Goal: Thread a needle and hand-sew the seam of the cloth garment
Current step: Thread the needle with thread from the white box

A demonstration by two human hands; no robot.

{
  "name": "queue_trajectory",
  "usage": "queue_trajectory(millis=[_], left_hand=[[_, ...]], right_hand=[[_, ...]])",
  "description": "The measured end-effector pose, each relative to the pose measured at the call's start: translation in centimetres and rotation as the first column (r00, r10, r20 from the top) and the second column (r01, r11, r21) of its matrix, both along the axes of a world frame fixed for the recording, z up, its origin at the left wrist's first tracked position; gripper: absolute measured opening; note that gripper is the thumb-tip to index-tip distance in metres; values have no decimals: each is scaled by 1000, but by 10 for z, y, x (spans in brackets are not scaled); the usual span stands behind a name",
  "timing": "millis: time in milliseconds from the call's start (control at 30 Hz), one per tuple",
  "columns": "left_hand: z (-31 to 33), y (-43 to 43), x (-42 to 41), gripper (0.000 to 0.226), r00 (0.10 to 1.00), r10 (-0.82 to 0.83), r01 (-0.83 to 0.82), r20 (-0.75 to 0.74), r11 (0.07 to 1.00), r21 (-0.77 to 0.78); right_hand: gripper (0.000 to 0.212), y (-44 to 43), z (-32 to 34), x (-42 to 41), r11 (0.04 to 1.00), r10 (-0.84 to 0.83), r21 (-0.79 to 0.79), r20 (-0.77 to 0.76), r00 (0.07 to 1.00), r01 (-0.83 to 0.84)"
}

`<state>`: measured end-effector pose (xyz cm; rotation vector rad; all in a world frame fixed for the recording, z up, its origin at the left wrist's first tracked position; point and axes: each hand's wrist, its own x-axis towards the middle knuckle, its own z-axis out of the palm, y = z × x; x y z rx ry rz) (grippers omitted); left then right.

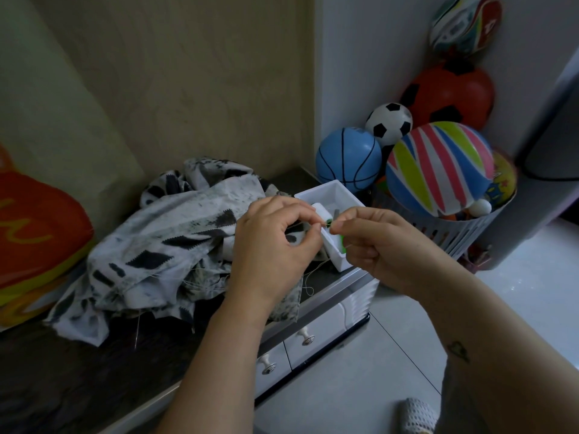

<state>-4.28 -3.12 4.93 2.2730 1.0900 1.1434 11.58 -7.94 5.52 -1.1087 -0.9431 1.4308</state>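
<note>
A crumpled white cloth garment (163, 242) with black marks lies on the dark cabinet top (62, 377). My left hand (272, 245) and my right hand (376, 242) are raised in front of it, fingertips nearly touching above a white sewing box (336, 195). Each hand pinches something very fine between thumb and forefinger; the needle itself is too small to make out. A pale thread (308, 277) hangs from under my left hand down to the cabinet edge. Inside the box are a white spool and something green, partly hidden by my fingers.
A white basket (463, 236) of several balls stands right of the cabinet, against the wall. An orange and yellow cushion (34, 236) lies at the far left. White drawers with knobs (308, 338) sit below the cabinet top. Light floor tiles lie at lower right.
</note>
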Motion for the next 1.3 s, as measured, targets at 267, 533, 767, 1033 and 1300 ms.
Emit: queue_trajectory(millis=[267,533,767,1033,1300], left_hand=[[0,3,-7,8,971,230,-231,-69,973,-9],[1,-1,-4,28,998,-62,61,-4,990,-125],[5,-6,-1,8,976,-45,120,213,928,-352],[-4,-14,13,22,960,-136,265,246,725,-636],[15,-22,-27,25,966,3,159,260,782,-602]], right_hand=[[8,0,2,2,998,-54,38,21,998,54],[13,-1,3,3,998,-42,47,136,990,35],[10,-2,5,4,996,-68,56,95,993,63],[7,-5,9,1,968,-229,75,-131,965,240],[4,-19,25,7,818,-553,-112,-419,720,564]])
